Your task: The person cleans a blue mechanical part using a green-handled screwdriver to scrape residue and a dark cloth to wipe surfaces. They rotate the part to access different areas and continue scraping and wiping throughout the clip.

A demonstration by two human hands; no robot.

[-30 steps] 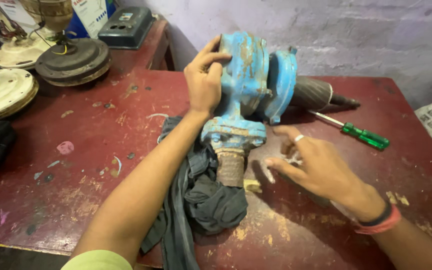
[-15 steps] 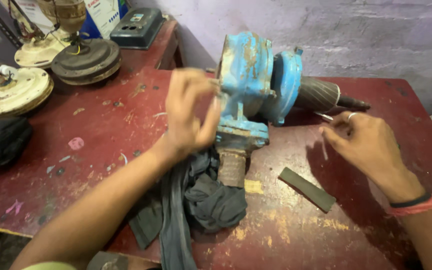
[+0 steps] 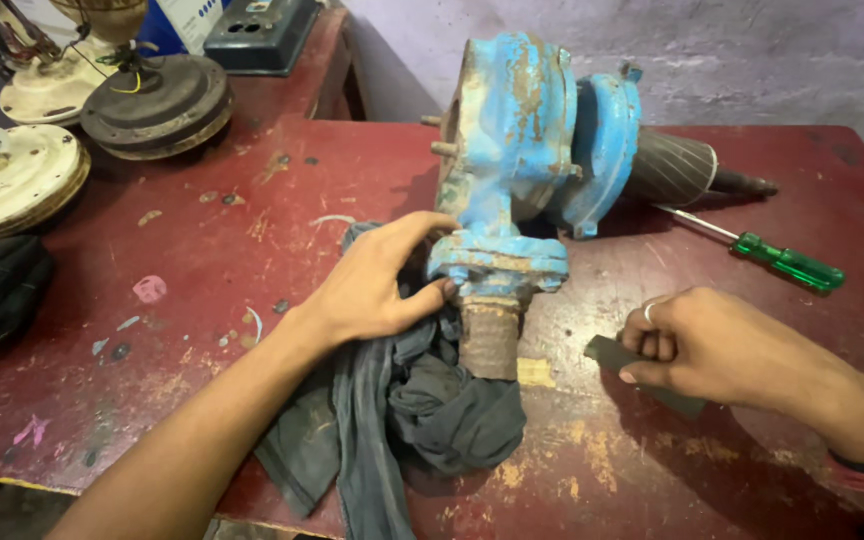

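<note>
Nearest to us, at the lower middle of the frame, a dark grey rag lies bunched on the worn red table, soft and limp, tucked under the pump's rusty threaded pipe stub. Our left hand rests on that rag with fingers loosely spread, thumb pressed against the flange of the blue cast-iron water pump, bracing rather than gripping. At the lower right, our right hand is curled around a flat dark strip (a file or a sharpening stone, we cannot tell which), fingers folded over its near end.

The pump lies at the centre, its rotor pointing right. We judge it heavy, rigid and rough with flaking rust, unlikely to slip; the flange neck or the casing rim look like the surest holds. Beyond it lies a green-handled screwdriver, and at the upper left sit ceiling fan motor housings.
</note>
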